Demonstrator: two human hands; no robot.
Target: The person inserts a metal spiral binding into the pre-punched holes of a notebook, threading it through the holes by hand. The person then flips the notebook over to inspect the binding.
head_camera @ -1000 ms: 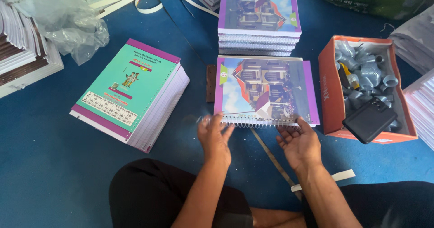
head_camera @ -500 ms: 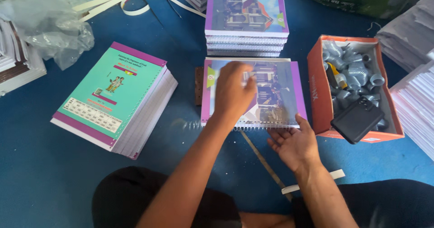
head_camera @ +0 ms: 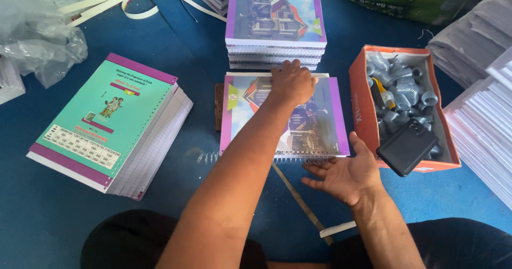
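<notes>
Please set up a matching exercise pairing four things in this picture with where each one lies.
Things:
1. left hand
2. right hand
3. black phone
4. green-covered stack

Places:
A. on the orange box's near corner
B. far edge of the purple-bordered notebook
C. left, on the blue floor
D. open, palm up, at the notebook's spiral edge

Pairs: 1-B, 2-D, 3-A, 4-C

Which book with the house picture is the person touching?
The single notebook lying nearest the person: the left hand rests on its far edge. The other house-cover notebooks sit in a stack behind, untouched.
</notes>
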